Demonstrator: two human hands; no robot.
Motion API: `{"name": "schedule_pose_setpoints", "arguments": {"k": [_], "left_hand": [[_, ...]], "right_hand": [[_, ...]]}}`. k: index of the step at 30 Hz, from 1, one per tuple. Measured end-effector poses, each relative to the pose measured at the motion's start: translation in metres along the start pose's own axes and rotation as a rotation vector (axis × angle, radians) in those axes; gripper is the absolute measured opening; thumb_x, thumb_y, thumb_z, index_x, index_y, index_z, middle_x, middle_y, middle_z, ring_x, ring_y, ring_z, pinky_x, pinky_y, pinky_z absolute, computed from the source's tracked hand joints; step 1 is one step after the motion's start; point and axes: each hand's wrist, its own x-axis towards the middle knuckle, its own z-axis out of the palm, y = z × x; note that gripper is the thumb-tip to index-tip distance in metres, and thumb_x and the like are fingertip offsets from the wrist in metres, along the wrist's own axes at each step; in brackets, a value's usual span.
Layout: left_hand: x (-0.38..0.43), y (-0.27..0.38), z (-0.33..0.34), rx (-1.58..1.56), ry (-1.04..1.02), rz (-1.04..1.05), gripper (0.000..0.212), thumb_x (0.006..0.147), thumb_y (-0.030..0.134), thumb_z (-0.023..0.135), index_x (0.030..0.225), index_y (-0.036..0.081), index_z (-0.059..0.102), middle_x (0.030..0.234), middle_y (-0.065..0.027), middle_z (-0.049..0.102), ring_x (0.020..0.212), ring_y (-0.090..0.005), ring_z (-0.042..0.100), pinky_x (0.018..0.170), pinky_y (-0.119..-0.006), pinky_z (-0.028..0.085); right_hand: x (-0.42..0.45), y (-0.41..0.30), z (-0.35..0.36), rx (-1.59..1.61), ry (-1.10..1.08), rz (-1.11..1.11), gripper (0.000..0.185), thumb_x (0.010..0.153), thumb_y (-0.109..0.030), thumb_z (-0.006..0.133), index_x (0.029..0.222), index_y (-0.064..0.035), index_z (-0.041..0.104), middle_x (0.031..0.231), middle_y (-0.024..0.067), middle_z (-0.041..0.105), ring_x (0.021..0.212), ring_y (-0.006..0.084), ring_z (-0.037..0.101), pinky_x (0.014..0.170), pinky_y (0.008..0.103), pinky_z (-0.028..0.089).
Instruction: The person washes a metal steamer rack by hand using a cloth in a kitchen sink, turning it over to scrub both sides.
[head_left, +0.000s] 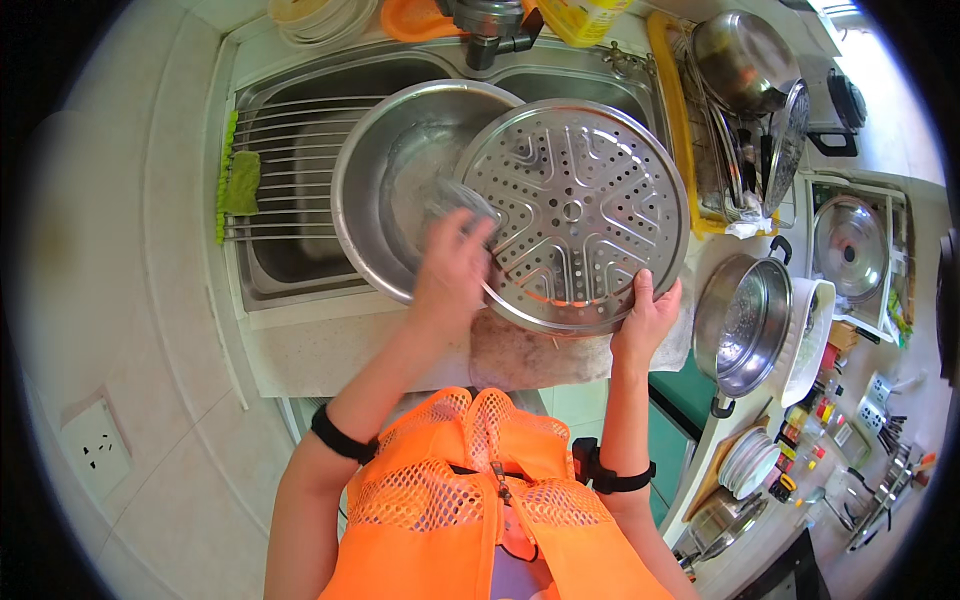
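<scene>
My right hand (646, 319) grips the near right rim of a round, perforated stainless steel steamer tray (592, 176), thumb on top. The tray is tilted and overlaps the right part of a large stainless steel basin (356, 225). My left hand (454, 262) is blurred and holds a greyish scrubber (463, 196) against or just over the tray's left edge, above the basin. Its exact material cannot be told. The basin's bottom looks wet, and it sits over a double steel sink (300, 262), partly on a wire rack (289, 184).
A green cloth (243, 184) hangs on the rack's left end. Behind the sink stands a faucet (487, 37). On the right are a yellow-edged dish rack (660, 112) with a pot, a two-handled steel pot (742, 326) and stacked plates (750, 461). A stained cloth (540, 364) covers the counter edge.
</scene>
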Motion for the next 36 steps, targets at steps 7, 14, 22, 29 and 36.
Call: {"name": "schedule_pose_setpoints", "arguments": {"k": [7, 14, 22, 29, 36], "left_hand": [[-0.044, 0.009, -0.009, 0.116, -0.312, 0.293, 0.033, 0.075, -0.001, 0.052, 0.107, -0.005, 0.058, 0.125, -0.0134, 0.049, 0.123, -0.0305, 0.042, 0.099, -0.038, 0.04], [0.011, -0.03, -0.037, 0.35, -0.335, 0.19, 0.028, 0.076, -0.001, 0.051, 0.103, 0.0, 0.06, 0.122, -0.0088, 0.052, 0.117, -0.0267, 0.049, 0.09, -0.033, 0.047], [0.042, -0.073, -0.017, 0.622, -0.068, -0.014, 0.03, 0.077, 0.002, 0.055, 0.107, 0.0, 0.057, 0.114, -0.0142, 0.051, 0.112, -0.0325, 0.046, 0.089, -0.041, 0.045], [0.018, -0.002, -0.017, -0.085, -0.095, -0.266, 0.037, 0.077, 0.005, 0.059, 0.112, -0.005, 0.053, 0.121, -0.0192, 0.046, 0.108, -0.0384, 0.048, 0.092, -0.04, 0.041], [-0.026, 0.054, 0.004, -0.115, -0.225, 0.169, 0.03, 0.077, 0.007, 0.059, 0.106, 0.0, 0.058, 0.113, -0.0128, 0.051, 0.107, -0.0336, 0.049, 0.089, -0.039, 0.044]], "right_hand": [[0.002, 0.0, 0.005, 0.119, 0.022, 0.055, 0.017, 0.088, -0.004, 0.055, 0.104, -0.0006, 0.051, 0.089, 0.0042, 0.06, 0.075, 0.0114, 0.056, 0.07, 0.0254, 0.046], [-0.001, 0.002, 0.005, 0.164, -0.047, 0.05, 0.025, 0.089, -0.002, 0.053, 0.113, 0.001, 0.047, 0.102, 0.0075, 0.058, 0.086, 0.0139, 0.055, 0.079, 0.0278, 0.046], [-0.027, -0.007, 0.028, 0.262, 0.1, -0.141, 0.034, 0.091, -0.004, 0.052, 0.122, -0.0001, 0.039, 0.112, 0.0076, 0.053, 0.099, 0.0154, 0.051, 0.09, 0.0297, 0.04], [-0.031, 0.006, 0.042, 0.381, 0.131, -0.018, 0.032, 0.09, -0.003, 0.052, 0.12, -0.0016, 0.039, 0.114, 0.0072, 0.051, 0.101, 0.0159, 0.05, 0.091, 0.0308, 0.04], [-0.034, 0.009, 0.051, 0.487, 0.15, 0.163, 0.026, 0.091, 0.001, 0.046, 0.116, -0.0009, 0.042, 0.114, 0.0101, 0.052, 0.102, 0.0197, 0.053, 0.091, 0.0353, 0.044]]}}
